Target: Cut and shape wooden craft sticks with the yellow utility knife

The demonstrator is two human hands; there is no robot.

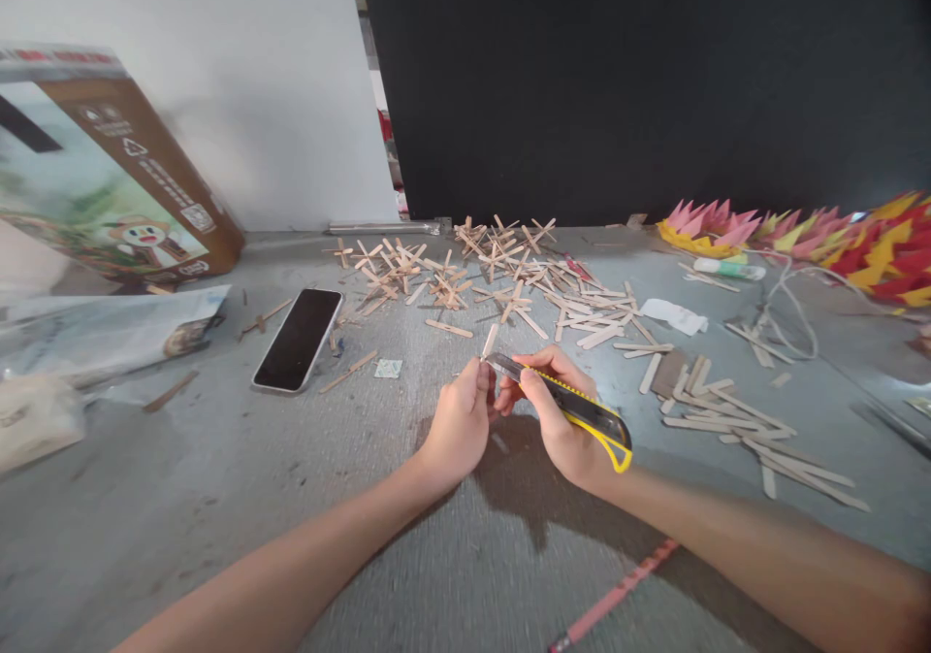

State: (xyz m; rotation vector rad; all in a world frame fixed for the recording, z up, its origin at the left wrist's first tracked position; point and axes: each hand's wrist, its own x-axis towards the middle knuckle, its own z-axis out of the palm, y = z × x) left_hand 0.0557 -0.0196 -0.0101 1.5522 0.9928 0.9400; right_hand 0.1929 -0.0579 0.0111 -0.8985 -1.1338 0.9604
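Note:
My left hand (460, 418) is closed, pinching a pale popsicle stick (491, 341) whose upper end points away from me. In my right hand (561, 420) is a utility knife (578, 403), black with yellow trim, gripped along its body. Its blade end reaches the stick right at my left fingertips; whether the edge cuts into the wood is too small to tell. Both hands meet above the middle of the grey table (349, 527). Just beyond them lies a loose popsicle stick (449, 329), with crossed stick pieces (397, 270) heaped farther back.
A phone (298, 341) lies to the left, near a brown printed box (145, 178). Loose sticks (756, 420) spread at the right. Behind them are a glue stick (729, 269), a white cable (782, 294) and folded paper pieces (702, 226). A pink pencil (618, 593) lies near my right forearm.

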